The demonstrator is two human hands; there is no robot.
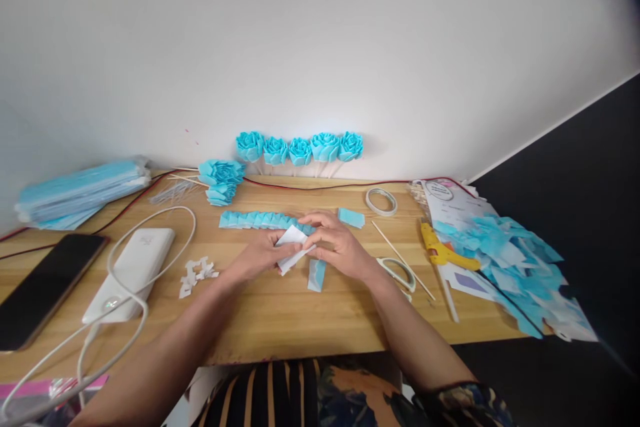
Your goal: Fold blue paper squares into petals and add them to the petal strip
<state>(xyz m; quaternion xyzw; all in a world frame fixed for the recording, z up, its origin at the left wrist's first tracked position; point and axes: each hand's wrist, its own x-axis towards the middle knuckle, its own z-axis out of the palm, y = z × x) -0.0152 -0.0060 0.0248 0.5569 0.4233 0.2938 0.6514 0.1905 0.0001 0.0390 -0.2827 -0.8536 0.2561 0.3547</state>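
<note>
Both hands meet over the middle of the table around a small white piece of paper (290,252). My left hand (263,253) pinches its left side between thumb and fingers. On its right side, the fingers of my right hand (337,243) close on the edge. Just behind the hands lies a row of overlapping light blue paper pieces (257,220), its right end partly covered by my right hand. A blue strip (317,275) lies under the right hand, and a short stack of blue pieces (351,217) sits behind it.
Blue paper flowers (300,151) on sticks lean along the wall, with more flowers (220,180) at left. To the right are a tape roll (381,201), scissors (397,271), a yellow glue gun (443,248) and blue scraps (520,260). A power bank (130,273) and phone (47,290) lie left.
</note>
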